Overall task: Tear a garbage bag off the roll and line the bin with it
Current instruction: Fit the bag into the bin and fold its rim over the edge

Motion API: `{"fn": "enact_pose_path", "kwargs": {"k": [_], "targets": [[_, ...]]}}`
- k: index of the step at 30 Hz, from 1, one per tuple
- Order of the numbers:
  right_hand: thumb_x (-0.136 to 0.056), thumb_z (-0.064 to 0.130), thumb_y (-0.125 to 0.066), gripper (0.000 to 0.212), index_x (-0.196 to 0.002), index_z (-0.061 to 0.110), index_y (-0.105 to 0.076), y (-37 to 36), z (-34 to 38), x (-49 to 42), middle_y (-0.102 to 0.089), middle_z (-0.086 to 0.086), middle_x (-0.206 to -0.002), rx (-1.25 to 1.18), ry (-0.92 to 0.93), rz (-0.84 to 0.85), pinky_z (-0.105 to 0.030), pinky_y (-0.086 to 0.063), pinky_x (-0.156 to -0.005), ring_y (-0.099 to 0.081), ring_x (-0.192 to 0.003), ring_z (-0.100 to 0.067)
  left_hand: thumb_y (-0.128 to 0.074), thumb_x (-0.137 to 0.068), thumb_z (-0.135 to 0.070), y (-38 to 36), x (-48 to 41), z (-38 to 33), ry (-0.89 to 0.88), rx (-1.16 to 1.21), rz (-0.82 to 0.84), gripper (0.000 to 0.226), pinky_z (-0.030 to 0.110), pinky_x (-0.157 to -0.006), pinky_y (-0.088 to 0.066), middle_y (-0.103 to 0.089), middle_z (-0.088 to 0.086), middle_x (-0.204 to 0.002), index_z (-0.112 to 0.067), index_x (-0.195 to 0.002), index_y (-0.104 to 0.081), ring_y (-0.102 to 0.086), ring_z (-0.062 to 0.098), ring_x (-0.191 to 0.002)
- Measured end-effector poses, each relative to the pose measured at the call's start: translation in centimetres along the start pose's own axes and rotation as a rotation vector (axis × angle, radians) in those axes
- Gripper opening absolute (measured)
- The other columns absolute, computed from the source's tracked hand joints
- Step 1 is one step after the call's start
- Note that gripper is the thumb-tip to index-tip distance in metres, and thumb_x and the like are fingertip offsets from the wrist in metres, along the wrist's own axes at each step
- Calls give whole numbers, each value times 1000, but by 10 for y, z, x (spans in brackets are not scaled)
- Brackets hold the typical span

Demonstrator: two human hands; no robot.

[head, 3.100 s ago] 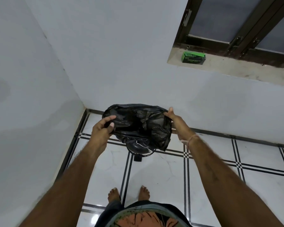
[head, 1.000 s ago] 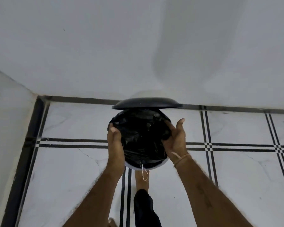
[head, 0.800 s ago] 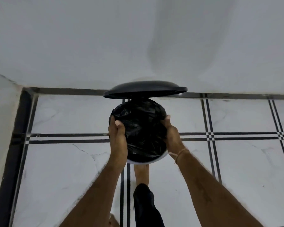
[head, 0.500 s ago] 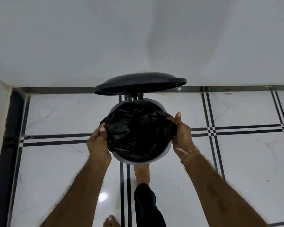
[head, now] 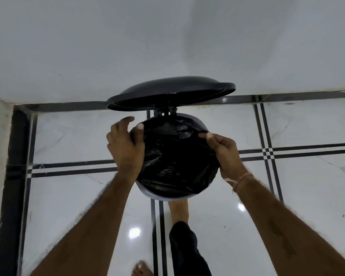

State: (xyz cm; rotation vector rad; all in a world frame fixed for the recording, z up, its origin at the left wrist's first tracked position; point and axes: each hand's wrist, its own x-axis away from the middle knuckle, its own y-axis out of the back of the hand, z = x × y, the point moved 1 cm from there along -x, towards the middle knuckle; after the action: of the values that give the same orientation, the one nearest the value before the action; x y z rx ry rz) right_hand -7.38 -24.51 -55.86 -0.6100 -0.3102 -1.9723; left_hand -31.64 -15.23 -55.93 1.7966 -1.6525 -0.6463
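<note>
White tiles run under the bin (head: pixel 163 196), its lid (head: pixel 170 92) up. Left hand (head: pixel 126 148) and right hand (head: pixel 225 152) each pinch the bag (head: pixel 177 154) at the rim; best to stretch that edge outward past the fingertips and fold it down evenly.

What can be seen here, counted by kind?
Hands: 2, left hand and right hand
Feet: 2, foot and foot
Garbage bag: 1
Bin: 1
Lid: 1
Total: 7
</note>
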Motion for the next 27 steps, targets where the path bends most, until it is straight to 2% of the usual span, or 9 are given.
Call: {"fn": "enact_pose_path", "kwargs": {"k": [2,5,7,9,11,15,17,22,27], "targets": [[-102,25,-64,27,-110,4,-79,1,2,0,-81,-14,-105,40,12,42,-31,-62,-88,-77,-102,-25,-41,-101,-52,-12,-15,-12,-171,-37,118,52,45,-95,-44,-64,7,-133,-20,-138,-59,-54,36,-119],[-101,26,-64,30,-112,2,-78,5,5,-3,-81,-14,-107,77,12,88,-31,-60,-92,-77,-105,-25,-36,-102,-52,-28,-30,-19,-251,-188,304,54,49,-95,-44,-72,6,-120,-21,-142,-55,-55,38,-117],[-102,27,-63,32,-113,0,-77,9,9,-5,-80,-14,-109,85,20,95,-32,-60,-95,-76,-108,-26,-50,-102,-44,-30,-37,-15,-259,-313,376,38,47,-97,-38,-74,5,-108,-24,-133,-60,-54,34,-116],[-101,26,-63,32,-113,0,-77,13,13,-9,-80,-14,-111,85,43,85,-32,-60,-96,-76,-109,-25,-63,-97,-38,-26,-39,-9,-237,-360,411,18,44,-95,-36,-73,0,-99,-26,-110,-68,-57,29,-111],[-101,25,-64,31,-115,0,-76,15,17,-12,-80,-14,-110,71,60,62,-31,-60,-94,-76,-107,-24,-67,-95,-35,-20,-38,-1,-187,-323,407,12,44,-91,-44,-68,-2,-91,-23,-93,-70,-61,28,-101],[-100,20,-66,28,-119,2,-76,12,21,-19,-80,-12,-110,54,55,36,-31,-61,-93,-77,-105,-23,-58,-102,-29,-6,-34,11,-125,-79,451,17,37,-76,-54,-75,-2,-88,-15,-95,-64,-67,21,-85],[-100,20,-67,26,-119,5,-76,10,24,-21,-81,-11,-109,75,63,51,-36,-60,-97,-77,-105,-23,-51,-105,-31,-2,-30,15,-76,-5,449,20,31,-72,-49,-76,-4,-95,-15,-100,-59,-68,19,-89],[-99,23,-68,28,-118,4,-77,4,30,-14,-80,-13,-112,179,114,134,-45,-58,-102,-75,-110,-28,-60,-101,-31,-8,-31,18,-219,-101,294,31,45,-88,-55,-55,11,-126,-22,-131,-62,-58,34,-112],[-98,24,-68,26,-112,6,-80,-2,29,4,-81,-10,-105,344,129,295,-36,-60,-97,-76,-106,-22,-42,-99,-45,-35,-29,-19,-549,-104,564,52,45,-108,-40,-49,-2,-152,-32,-148,-51,-46,29,-135]]}}
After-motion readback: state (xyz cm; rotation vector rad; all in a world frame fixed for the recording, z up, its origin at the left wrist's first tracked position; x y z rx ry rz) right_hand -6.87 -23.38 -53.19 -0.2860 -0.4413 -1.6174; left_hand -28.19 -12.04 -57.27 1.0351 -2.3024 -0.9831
